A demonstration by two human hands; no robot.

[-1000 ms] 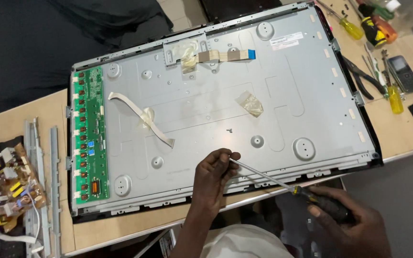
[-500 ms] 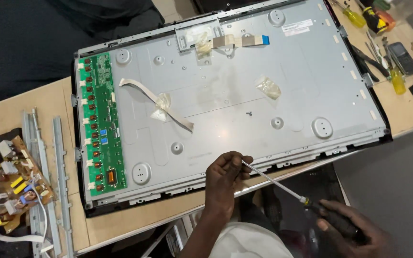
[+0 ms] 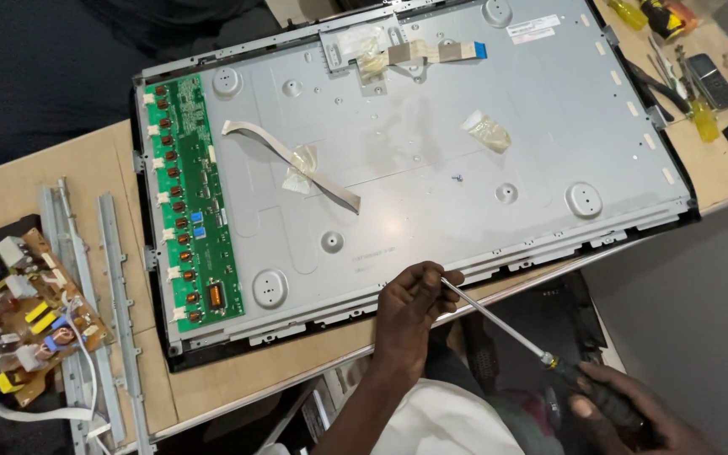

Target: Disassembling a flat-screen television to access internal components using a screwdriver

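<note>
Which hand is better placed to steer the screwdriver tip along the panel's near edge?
Left hand: it pinches the screwdriver shaft by the metal panel edge. Right hand is back on the handle.

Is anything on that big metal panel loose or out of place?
Yes. One tiny screw lies loose on the metal panel, and a flat ribbon cable sprawls across it, its ends plugged into nothing, only taped down midway.

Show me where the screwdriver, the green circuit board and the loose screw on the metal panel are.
screwdriver [image 3: 492,321], head view, middle of its steel shaft.
green circuit board [image 3: 193,202], head view, centre of the board at the panel's left edge.
loose screw [image 3: 457,178], head view, the small screw lying on the panel.
</note>
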